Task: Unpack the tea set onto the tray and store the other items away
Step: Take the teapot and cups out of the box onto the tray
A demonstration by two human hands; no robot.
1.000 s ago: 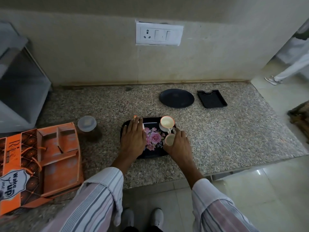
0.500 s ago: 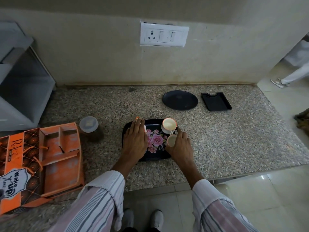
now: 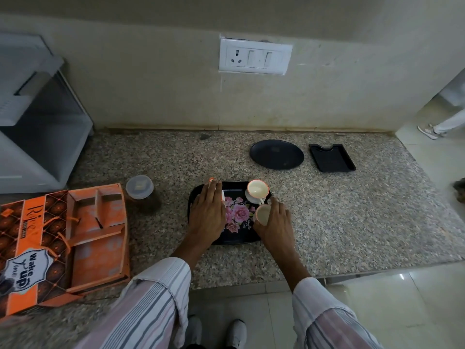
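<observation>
A black tray (image 3: 235, 238) with pink flowers lies on the granite counter in front of me. At its back right corner a white cup with an orange rim (image 3: 257, 188) stands on a white saucer (image 3: 251, 198). My right hand (image 3: 275, 222) grips a second cup (image 3: 262, 214) at the tray's right side. My left hand (image 3: 207, 209) lies flat with straight fingers over the tray's left part, covering a white piece (image 3: 223, 195) of which only an edge shows.
An open orange gift box (image 3: 75, 238) lies at the left. A lidded jar (image 3: 140, 190) stands beside it. A black round plate (image 3: 276, 154) and a small black tray (image 3: 331, 157) sit at the back right. A grey rack (image 3: 37, 117) stands far left. The counter edge runs just below the tray.
Both hands stay on the tray almost unmoved. The view has shifted slightly.
</observation>
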